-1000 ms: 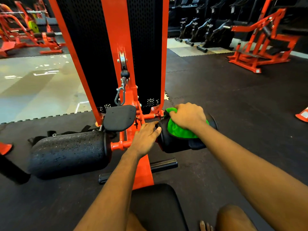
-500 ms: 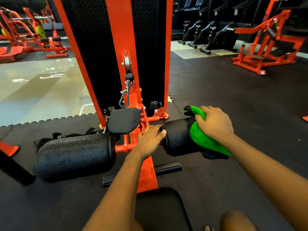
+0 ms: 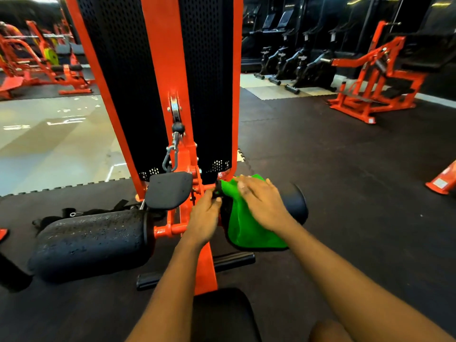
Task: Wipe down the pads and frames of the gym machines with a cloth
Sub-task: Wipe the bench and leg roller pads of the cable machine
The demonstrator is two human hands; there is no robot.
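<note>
Right hand (image 3: pixel 261 206) slid inward, fingers flat on cloth (image 3: pixel 249 233); left hand (image 3: pixel 204 218) fingers unclear.

Two hands show at centre, left hand (image 3: pixel 204 218) and right hand (image 3: pixel 261 206), with one green cloth (image 3: pixel 246 233). There are two roller pads, one lower left (image 3: pixel 91 243) and one right of centre (image 3: pixel 294 206), plus one flat pad (image 3: pixel 169 191) and one seat (image 3: pixel 222 314) at the bottom edge. One carabiner (image 3: pixel 170 157) hangs mid-frame.
</note>
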